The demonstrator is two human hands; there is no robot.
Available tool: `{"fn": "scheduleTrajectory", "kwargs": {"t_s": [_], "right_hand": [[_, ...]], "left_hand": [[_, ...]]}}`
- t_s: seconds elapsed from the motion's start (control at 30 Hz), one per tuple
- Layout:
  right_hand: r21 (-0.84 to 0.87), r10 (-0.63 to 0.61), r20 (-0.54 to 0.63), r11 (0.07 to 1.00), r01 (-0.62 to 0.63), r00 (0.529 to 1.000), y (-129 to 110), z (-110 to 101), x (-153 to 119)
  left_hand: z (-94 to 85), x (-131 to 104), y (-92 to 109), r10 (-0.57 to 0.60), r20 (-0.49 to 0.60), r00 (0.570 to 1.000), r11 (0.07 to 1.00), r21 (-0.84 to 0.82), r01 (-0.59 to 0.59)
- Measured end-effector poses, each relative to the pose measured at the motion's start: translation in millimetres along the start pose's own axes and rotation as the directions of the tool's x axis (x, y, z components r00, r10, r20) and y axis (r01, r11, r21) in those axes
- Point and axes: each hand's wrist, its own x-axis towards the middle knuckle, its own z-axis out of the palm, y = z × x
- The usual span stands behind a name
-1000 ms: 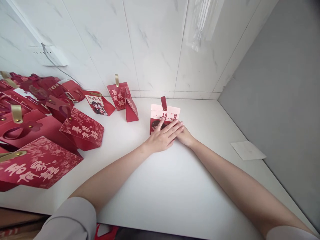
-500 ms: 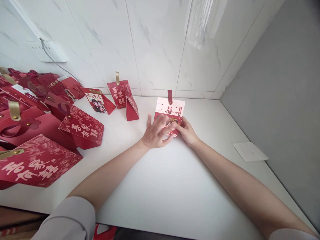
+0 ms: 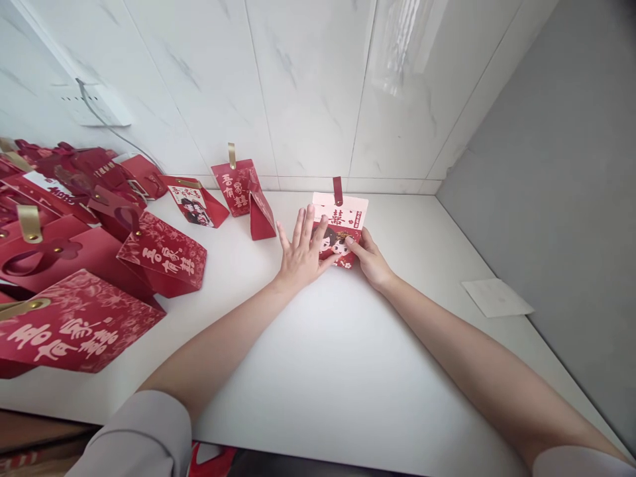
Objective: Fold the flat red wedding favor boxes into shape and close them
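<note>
A red and white paper gift box point(image 3: 348, 215) with a dark red strap on top stands near the back wall, its front printed with two cartoon faces. My right hand point(image 3: 370, 260) grips its right edge, thumb on the front and fingers behind. My left hand point(image 3: 301, 255) has its fingers spread, at the box's lower left, covering part of the print. The left thumb lies along the box's lower front. Whether the other left fingers touch the box I cannot tell.
Several red gift boxes point(image 3: 169, 252) crowd the left side of the white table point(image 3: 318, 371). A tall red box point(image 3: 237, 185) and a narrow one point(image 3: 261, 215) stand nearer. White paper point(image 3: 497, 297) lies at right. Behind is a tiled wall point(image 3: 313, 86) with a socket point(image 3: 94, 104).
My left hand has moved slightly left and its fingers have straightened and spread, uncovering more of the printed faces. My right hand still holds the box.
</note>
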Motion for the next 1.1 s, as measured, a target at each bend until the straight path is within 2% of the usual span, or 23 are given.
{"fn": "scheduleTrajectory", "kwargs": {"t_s": [0.07, 0.13, 0.17, 0.23, 0.3, 0.33, 0.37, 0.43, 0.53, 0.7, 0.77, 0.83, 0.9, 0.93, 1.0, 1.03, 1.07, 1.1], "right_hand": [[-0.006, 0.003, 0.001, 1.0, -0.003, 1.0, 0, 0, 0], [-0.033, 0.007, 0.014, 0.999, -0.007, 1.0, 0, -2, 0], [-0.055, 0.007, 0.024, 0.998, -0.005, 1.0, 0, -3, 0], [-0.105, 0.005, 0.041, 0.994, 0.0, 0.999, -1, -5, -1], [-0.136, 0.007, 0.056, 0.991, 0.001, 0.998, -1, -5, -1], [-0.144, 0.009, 0.063, 0.99, 0.0, 0.998, -1, -5, -1], [-0.151, 0.009, 0.069, 0.988, 0.002, 0.998, -1, -5, -2], [-0.164, -0.009, 0.069, 0.986, 0.02, 0.998, -1, -6, -2], [-0.176, -0.033, 0.051, 0.984, 0.041, 0.998, 3, -8, -1], [-0.221, 0.026, -0.004, 0.975, -0.026, 1.0, 13, -14, 2], [-0.234, 0.035, -0.011, 0.971, -0.037, 0.999, 16, -13, 2], [-0.249, 0.023, -0.003, 0.968, -0.023, 1.0, 17, -11, 2], [-0.294, -0.039, 0.001, 0.955, 0.038, 0.999, 14, -7, -1], [-0.331, -0.096, -0.015, 0.94, 0.086, 0.995, 11, -4, -2], [-0.427, -0.255, -0.085, 0.883, 0.196, 0.963, -1, 2, -8], [-0.48, -0.343, -0.132, 0.843, 0.243, 0.93, -10, 6, -11], [-0.528, -0.424, -0.167, 0.801, 0.282, 0.89, -20, 10, -15], [-0.579, -0.495, -0.181, 0.752, 0.315, 0.85, -33, 14, -20]], "left_hand": [[2.9, 1, -4, -0.055, -0.007, 0.998, 0.994, -0.09, 0.054], [7.4, 2, -8, -0.137, 0.002, 0.991, 0.947, -0.293, 0.132], [10.1, 2, -11, -0.182, 0.042, 0.982, 0.883, -0.432, 0.182], [15.2, 4, -18, -0.235, 0.214, 0.948, 0.663, -0.679, 0.317], [18.5, 6, -24, -0.213, 0.398, 0.892, 0.418, -0.788, 0.451], [19.2, 6, -26, -0.197, 0.452, 0.87, 0.331, -0.804, 0.493], [19.4, 7, -27, -0.189, 0.479, 0.857, 0.275, -0.813, 0.514], [18.6, 8, -28, -0.2, 0.483, 0.852, 0.231, -0.822, 0.52], [17.2, 8, -26, -0.224, 0.483, 0.847, 0.257, -0.809, 0.529], [17.1, 6, -25, -0.221, 0.471, 0.854, 0.369, -0.77, 0.52], [15.9, 6, -27, -0.248, 0.337, 0.908, 0.494, -0.762, 0.418], [13.3, 7, -27, -0.253, 0.06, 0.966, 0.707, -0.669, 0.227], [9.1, 6, -23, -0.111, -0.195, 0.975, 0.883, -0.468, 0.006], [6.3, 4, -19, -0.006, -0.268, 0.963, 0.919, -0.381, -0.101], [-1.7, 0, -1, 0.131, -0.352, 0.927, 0.907, -0.334, -0.255], [-7.2, -3, 11, 0.114, -0.383, 0.917, 0.884, -0.382, -0.269], [-13.6, -5, 25, 0.022, -0.39, 0.92, 0.853, -0.472, -0.221], [-20.9, -8, 39, -0.114, -0.348, 0.93, 0.799, -0.588, -0.123]]}}
